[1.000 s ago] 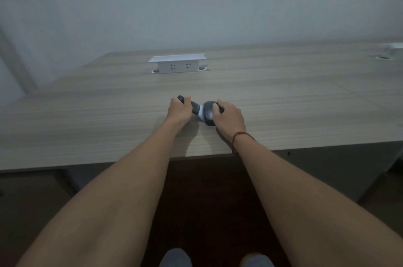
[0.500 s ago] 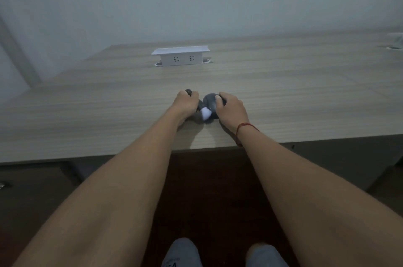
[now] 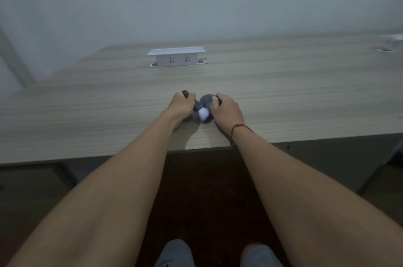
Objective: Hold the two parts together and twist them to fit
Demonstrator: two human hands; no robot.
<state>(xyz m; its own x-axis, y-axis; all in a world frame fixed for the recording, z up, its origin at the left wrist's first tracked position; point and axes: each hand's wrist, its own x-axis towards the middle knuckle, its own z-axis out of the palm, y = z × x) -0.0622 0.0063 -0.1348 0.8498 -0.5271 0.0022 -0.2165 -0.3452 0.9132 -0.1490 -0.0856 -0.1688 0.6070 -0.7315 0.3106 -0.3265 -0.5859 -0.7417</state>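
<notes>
Both my hands work on one small dark device near the front edge of the wooden table [image 3: 283,96]. My left hand [image 3: 182,106] grips its black handle [image 3: 185,93], whose tip sticks out above my fingers. My right hand [image 3: 226,109] curls round the dark grey rounded body [image 3: 206,101], with the thumb on top. A white rounded part [image 3: 203,114] shows between the two hands, low against the tabletop. A red string bracelet circles my right wrist. What the device is cannot be told.
A white pop-up socket box [image 3: 176,57] stands raised from the table behind my hands. A second white fitting [image 3: 391,43] sits at the far right edge. A pale wall runs behind. My knees show below the table's front edge.
The white part between my hands has turned lower and shows more. The head camera has tilted down a little, so the table and socket box sit higher in the frame at first, then settle.
</notes>
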